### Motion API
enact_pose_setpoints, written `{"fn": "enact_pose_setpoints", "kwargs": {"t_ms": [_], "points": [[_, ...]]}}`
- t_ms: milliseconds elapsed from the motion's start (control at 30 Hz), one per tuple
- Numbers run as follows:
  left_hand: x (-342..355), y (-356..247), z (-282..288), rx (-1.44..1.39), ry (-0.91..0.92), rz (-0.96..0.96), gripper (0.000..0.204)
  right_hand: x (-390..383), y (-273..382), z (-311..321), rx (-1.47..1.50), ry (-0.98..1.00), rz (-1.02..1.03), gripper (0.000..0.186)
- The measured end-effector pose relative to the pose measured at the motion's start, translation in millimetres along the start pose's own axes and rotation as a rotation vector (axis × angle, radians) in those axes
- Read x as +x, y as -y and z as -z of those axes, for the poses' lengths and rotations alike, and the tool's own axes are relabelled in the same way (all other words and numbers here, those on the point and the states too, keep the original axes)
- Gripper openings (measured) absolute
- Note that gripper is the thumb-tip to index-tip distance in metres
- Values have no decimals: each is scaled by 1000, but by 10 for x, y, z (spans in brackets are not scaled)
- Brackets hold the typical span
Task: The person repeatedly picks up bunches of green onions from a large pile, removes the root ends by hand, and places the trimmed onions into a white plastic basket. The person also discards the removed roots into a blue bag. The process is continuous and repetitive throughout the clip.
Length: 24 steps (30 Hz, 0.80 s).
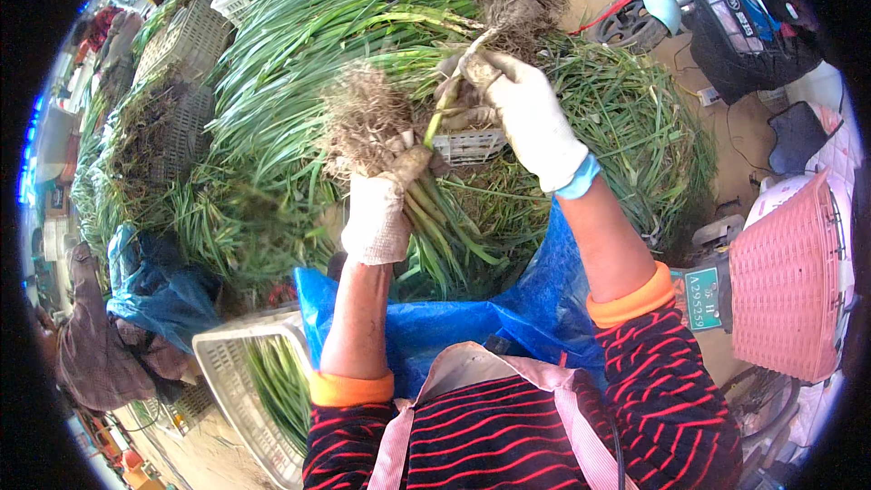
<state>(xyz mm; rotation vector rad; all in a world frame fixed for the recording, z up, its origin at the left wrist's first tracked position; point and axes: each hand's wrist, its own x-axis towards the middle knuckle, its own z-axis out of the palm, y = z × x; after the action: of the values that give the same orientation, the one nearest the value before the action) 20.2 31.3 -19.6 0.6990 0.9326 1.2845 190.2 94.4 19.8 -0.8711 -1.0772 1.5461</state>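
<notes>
My left hand [377, 218], in a white glove soiled at the fingers, is closed round a bunch of green garlic [366, 118]. The bunch's brown, tangled roots point up and away, and its green leaves hang toward me. To its right, my gloved right hand [531, 113] pinches a single green garlic stalk [440, 118] near its pale root end. The stalk's lower part reaches down beside the bunch. Beyond both hands lies a big heap of green garlic [363, 32], its roots toward the right. Part of a white crate [467, 147] shows between my hands.
Loose leaves [626, 127] are piled at the right. A blue plastic sheet [454, 331] covers my lap. A white crate [213, 354] with green stalks stands at near left; other crates [181, 45] are farther left. A pink basket [785, 281] and a vehicle's black basket [753, 54] stand at right.
</notes>
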Motion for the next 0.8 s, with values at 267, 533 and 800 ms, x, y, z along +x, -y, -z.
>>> {"fn": "enact_pose_setpoints", "kwargs": {"t_ms": [267,533,800], "points": [[-78,-86,-106,165,-106,-6,30,-94,79,219,-965,-209,373,21],[-67,-56,-68,75,-103,-41,34,-78,340,1473,-1133,-607,310,30],[-9,102,104,-131,-264,129,42,-199,-254,-96,-1113,112,385,37]]}}
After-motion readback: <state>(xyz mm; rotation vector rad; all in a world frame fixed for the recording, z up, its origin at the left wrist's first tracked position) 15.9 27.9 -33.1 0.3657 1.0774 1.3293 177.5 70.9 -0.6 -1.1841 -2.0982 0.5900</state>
